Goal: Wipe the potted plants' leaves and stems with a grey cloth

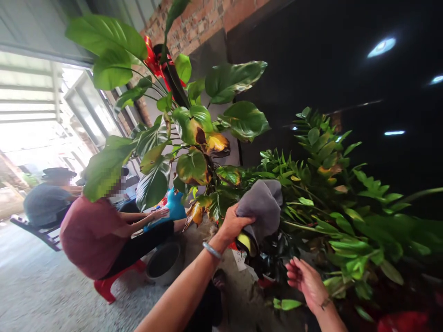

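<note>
- Head view: I am gripping a grey cloth in my left hand, fingers closed around the bunched fabric. A yellow and dark object shows beneath the cloth; I cannot identify it.
- Handling: I am keeping the cloth bunched in one firm fold, which is sound practice here, and holding it just beside the foliage.
- I am holding my right hand open, fingers spread and curving, touching nothing I can confirm, close to the lower leaves of a zamioculcas plant.
- Condition: a broad-leaved plant is standing directly ahead, its glossy green leaves showing a yellow-brown leaf with scorched edges.
- Nearby, a person in a maroon shirt is sitting on a red plastic stool, off to the left.
</note>
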The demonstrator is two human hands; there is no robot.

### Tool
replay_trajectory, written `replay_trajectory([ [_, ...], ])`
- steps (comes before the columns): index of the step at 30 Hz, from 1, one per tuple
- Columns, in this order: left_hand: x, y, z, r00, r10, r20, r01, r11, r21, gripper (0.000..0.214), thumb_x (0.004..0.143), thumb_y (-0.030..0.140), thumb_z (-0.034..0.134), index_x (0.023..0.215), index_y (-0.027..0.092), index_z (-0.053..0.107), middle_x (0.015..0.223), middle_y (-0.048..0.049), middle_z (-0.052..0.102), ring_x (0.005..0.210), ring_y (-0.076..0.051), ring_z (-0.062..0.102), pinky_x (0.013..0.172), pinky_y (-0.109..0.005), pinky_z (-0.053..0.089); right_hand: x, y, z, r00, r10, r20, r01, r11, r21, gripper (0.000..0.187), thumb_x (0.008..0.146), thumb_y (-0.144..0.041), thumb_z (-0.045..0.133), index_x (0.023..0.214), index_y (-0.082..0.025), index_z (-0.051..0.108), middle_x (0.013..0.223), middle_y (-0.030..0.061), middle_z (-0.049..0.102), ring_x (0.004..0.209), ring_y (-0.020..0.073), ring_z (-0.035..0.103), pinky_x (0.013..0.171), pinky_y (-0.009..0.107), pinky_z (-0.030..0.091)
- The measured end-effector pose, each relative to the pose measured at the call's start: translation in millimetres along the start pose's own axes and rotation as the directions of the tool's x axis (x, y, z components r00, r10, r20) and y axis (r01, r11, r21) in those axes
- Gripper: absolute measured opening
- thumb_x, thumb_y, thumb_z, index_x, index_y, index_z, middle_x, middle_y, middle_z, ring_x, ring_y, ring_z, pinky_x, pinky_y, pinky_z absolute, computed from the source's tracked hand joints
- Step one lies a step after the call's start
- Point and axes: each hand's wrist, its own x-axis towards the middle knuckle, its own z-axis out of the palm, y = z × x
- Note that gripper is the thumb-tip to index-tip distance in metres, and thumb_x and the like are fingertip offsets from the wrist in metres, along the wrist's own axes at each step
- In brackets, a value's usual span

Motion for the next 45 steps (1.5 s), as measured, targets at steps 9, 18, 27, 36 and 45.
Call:
replay_trajectory([
  [9,-56,-28,-21.4,0.847,-0.203,0.491,-0.189,0.75,0.634,0.026,0.06,0.015,0.061,0.083,0.016,0.073,0.068,0.0009,0.065,0.07,-0.018,0.058,0.062,-0.022,0.042,11,2,-11,0.993,0.059,-0.103,-0.052,0.996,0.068,0.026,0.048,-0.028,0.076,0.064,-0.02,0.057,0.05,0.0,0.065,0.041,0.0159,0.059,0.039,0.025,0.044],
  [18,-6,-11,19.0,0.975,0.205,0.081,-0.214,0.793,0.571,0.049,0.062,0.013,0.06,0.11,0.017,0.066,0.099,-0.0073,0.069,0.09,-0.024,0.06,0.083,-0.03,0.045,11,6,-8,0.995,0.048,-0.09,-0.041,0.996,0.074,0.027,0.049,-0.029,0.077,0.065,-0.019,0.058,0.051,0.0018,0.066,0.044,0.0164,0.06,0.041,0.025,0.046],
  [27,-75,-51,-32.6,0.876,-0.227,0.426,-0.218,0.601,0.769,0.035,0.055,0.006,0.053,0.078,0.024,0.073,0.067,-0.0024,0.068,0.069,-0.022,0.062,0.067,-0.028,0.045,17,8,-18,0.996,0.049,-0.069,-0.047,0.998,0.028,0.026,0.051,-0.029,0.077,0.066,-0.019,0.06,0.053,0.0028,0.066,0.044,0.0178,0.061,0.04,0.026,0.045],
  [36,-53,-15,-9.9,0.979,0.112,0.173,-0.199,0.73,0.654,0.042,0.061,0.012,0.056,0.099,0.018,0.072,0.094,-0.0063,0.071,0.086,-0.024,0.062,0.078,-0.028,0.045,14,7,-16,0.998,0.043,-0.035,-0.042,0.999,0.032,0.027,0.05,-0.031,0.078,0.066,-0.019,0.061,0.055,0.0029,0.067,0.046,0.0162,0.061,0.043,0.025,0.046],
  [45,-68,5,-53.3,0.995,0.096,-0.01,-0.088,0.946,0.311,0.041,0.053,0.03,0.075,0.09,0.013,0.071,0.08,-0.0044,0.07,0.076,-0.022,0.06,0.071,-0.029,0.048,16,10,-24,0.998,0.015,-0.063,-0.015,1.0,0.008,0.026,0.052,-0.032,0.078,0.068,-0.019,0.061,0.055,0.0028,0.067,0.046,0.017,0.061,0.04,0.026,0.046],
])
